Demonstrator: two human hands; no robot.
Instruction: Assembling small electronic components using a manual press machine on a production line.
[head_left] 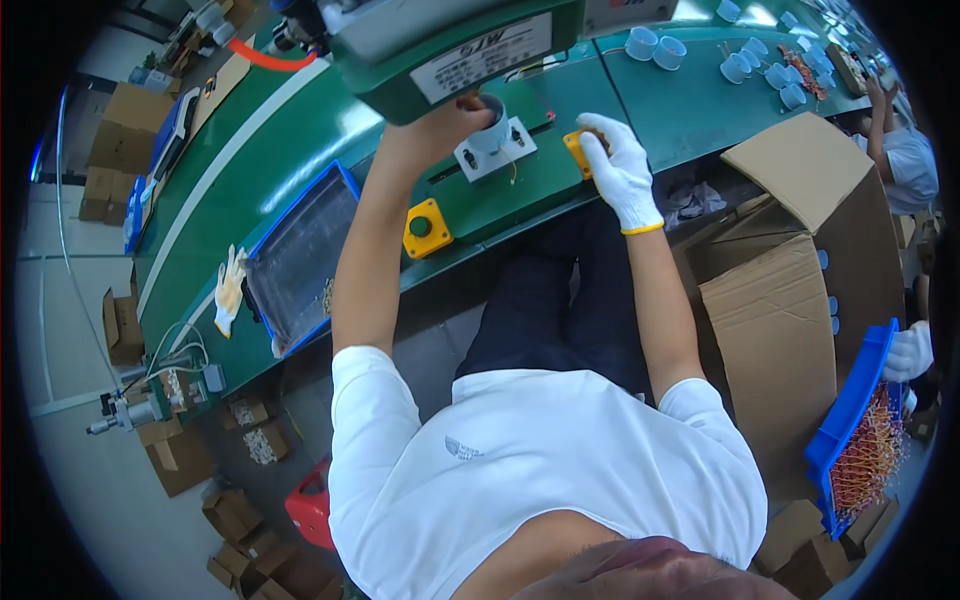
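Gripping a white cup under the green press, our bare left hand is risking a pinch; our gloved right hand is closing on the yellow button box.

The scene was brightly and evenly lit from overhead, with no hard shadows. A pale band of glare ran along the green bench, well to the left of the bare left hand's fingers, and the clear tray below it showed a dull sheen. The white glove on the right hand was nearly washed out at the fingers. Beneath the bench it was dim. The fisheye bent straight edges strongly near the rim, and black corners framed the round picture. The very near foreground at the bottom edge was soft and unfocused.
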